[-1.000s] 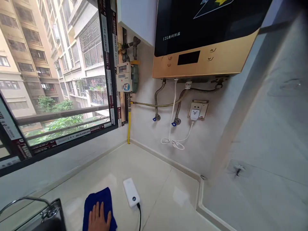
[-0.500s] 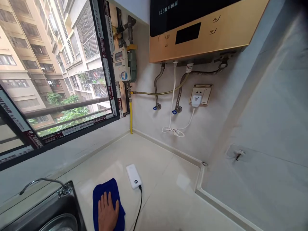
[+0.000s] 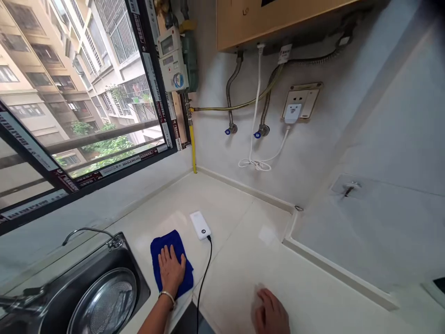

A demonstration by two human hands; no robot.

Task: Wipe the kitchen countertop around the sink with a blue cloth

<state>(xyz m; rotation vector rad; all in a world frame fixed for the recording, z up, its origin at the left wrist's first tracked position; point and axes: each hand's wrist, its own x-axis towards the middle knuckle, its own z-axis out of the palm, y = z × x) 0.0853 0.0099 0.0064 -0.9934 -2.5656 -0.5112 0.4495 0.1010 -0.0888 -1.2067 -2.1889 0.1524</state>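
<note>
Pale stone worktop [image 3: 243,218] runs into a tiled corner under a window [image 3: 86,116], and everything in reach sits on it. Farthest left is a steel sink [image 3: 93,292] with a round strainer in its basin, just beside the left hand [image 3: 171,271] on its outer side. That hand lies flat, palm down, fingers spread and pointing away from the body, pressed on a blue cloth [image 3: 167,243]; it grips nothing, only bears down. The cloth shows beyond and to either side of the fingers, its long axis running away from the person toward the corner. Just beyond the fingertips and slightly to the right sits a white power bank [image 3: 200,225], close to the cloth's far corner, whether touching cannot be told; its length also points toward the corner. A black cable [image 3: 205,269] drops from its near end and passes just right of the left hand, between the two hands. Further right, the right hand [image 3: 271,315] rests loosely open on bare worktop, holding nothing, well apart from the cloth. The left hand is plainly the nearer one to both cloth and power bank. On the wall beyond, a socket [image 3: 301,99] holds a white plug.
</note>
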